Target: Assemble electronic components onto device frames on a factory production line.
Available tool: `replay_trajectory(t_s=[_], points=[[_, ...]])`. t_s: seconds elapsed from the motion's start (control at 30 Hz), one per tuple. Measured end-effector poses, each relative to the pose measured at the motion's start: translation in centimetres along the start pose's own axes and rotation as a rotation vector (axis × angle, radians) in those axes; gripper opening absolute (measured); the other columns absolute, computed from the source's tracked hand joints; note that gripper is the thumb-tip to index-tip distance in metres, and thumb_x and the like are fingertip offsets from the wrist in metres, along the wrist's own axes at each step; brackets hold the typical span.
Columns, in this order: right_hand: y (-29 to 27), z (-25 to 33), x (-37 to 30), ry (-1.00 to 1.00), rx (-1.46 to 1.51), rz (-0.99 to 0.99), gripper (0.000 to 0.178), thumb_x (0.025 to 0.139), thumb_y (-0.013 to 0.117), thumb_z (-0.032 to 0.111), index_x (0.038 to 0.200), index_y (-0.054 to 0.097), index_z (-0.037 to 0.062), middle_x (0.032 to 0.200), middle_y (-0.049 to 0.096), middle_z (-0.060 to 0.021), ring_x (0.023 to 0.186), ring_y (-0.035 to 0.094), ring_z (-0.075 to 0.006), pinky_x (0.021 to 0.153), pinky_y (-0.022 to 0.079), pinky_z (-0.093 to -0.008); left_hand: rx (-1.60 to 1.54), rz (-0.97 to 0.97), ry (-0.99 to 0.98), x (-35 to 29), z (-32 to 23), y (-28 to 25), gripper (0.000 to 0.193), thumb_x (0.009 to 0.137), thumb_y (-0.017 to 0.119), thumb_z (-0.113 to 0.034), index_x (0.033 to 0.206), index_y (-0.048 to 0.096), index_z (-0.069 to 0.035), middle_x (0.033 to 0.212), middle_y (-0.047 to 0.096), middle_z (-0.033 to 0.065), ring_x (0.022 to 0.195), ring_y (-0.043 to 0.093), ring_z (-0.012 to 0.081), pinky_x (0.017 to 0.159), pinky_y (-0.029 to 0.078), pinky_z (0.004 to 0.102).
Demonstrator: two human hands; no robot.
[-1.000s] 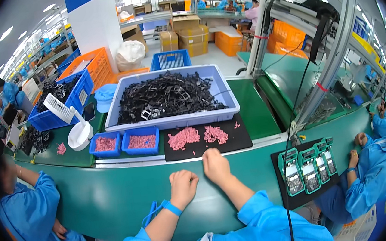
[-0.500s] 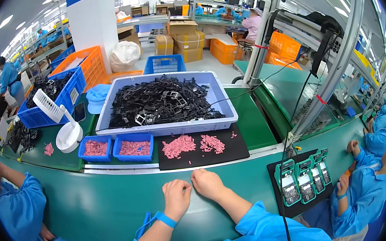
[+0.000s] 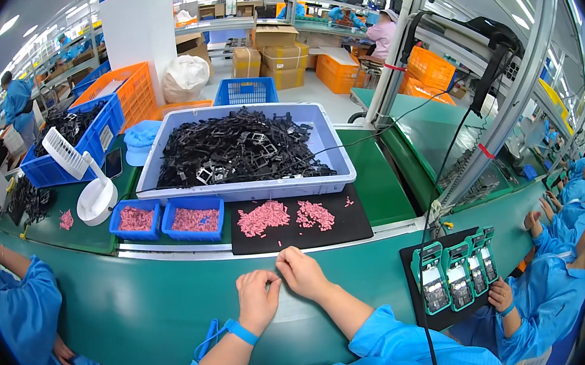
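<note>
Both hands, left hand (image 3: 256, 300) and right hand (image 3: 303, 273), rest curled together on the green conveyor belt (image 3: 142, 302), apparently pinching something too small to tell. Beyond, loose small pink plastic pieces (image 3: 263, 218) lie piled on the black rubber mat (image 3: 325, 232); many look left to handle.

Two hands, left hand (image 3: 257, 300) and right hand (image 3: 302, 271), fingertips meeting on a green conveyor belt (image 3: 143, 309), black mat (image 3: 298, 237) with pink parts (image 3: 263, 218) just beyond, grey tray (image 3: 332, 152) of black parts (image 3: 240, 152) behind.
</note>
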State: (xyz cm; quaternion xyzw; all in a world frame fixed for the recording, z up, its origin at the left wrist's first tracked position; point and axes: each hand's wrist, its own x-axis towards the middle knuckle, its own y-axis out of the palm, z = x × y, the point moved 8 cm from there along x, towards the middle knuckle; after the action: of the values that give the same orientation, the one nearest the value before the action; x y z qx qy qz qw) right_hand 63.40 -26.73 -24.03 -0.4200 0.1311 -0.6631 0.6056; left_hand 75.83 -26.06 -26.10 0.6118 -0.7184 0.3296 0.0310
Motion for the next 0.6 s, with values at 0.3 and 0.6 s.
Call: replay_trajectory(t_s=[0.3,0.6], points=[[0.6,-1.2,0.1,0.038,0.018,0.043,0.007,0.085,0.059,0.014,0.086,0.055,0.0075,0.086,0.059,-0.0111,0.077,0.060,-0.0332,0.063,0.048,-0.0412,0.041,0.063,0.078,0.1,-0.9,0.4,0.010,0.073,0.070,-0.011,0.079,0.061,-0.011,0.092,0.064,0.0033,0.091,0.057,0.0247,0.086,0.035,0.0412],[0.3,-0.9,0.3,0.035,0.042,0.039,0.008,0.084,0.060,0.013,0.085,0.056,0.0068,0.085,0.059,-0.0111,0.076,0.061,-0.0330,0.063,0.048,-0.0408,0.077,0.085,0.133,0.0,-1.7,0.5,0.013,0.071,0.072,-0.011,0.078,0.061,-0.012,0.094,0.060,0.0014,0.095,0.055,0.0227,0.087,0.034,0.0414]])
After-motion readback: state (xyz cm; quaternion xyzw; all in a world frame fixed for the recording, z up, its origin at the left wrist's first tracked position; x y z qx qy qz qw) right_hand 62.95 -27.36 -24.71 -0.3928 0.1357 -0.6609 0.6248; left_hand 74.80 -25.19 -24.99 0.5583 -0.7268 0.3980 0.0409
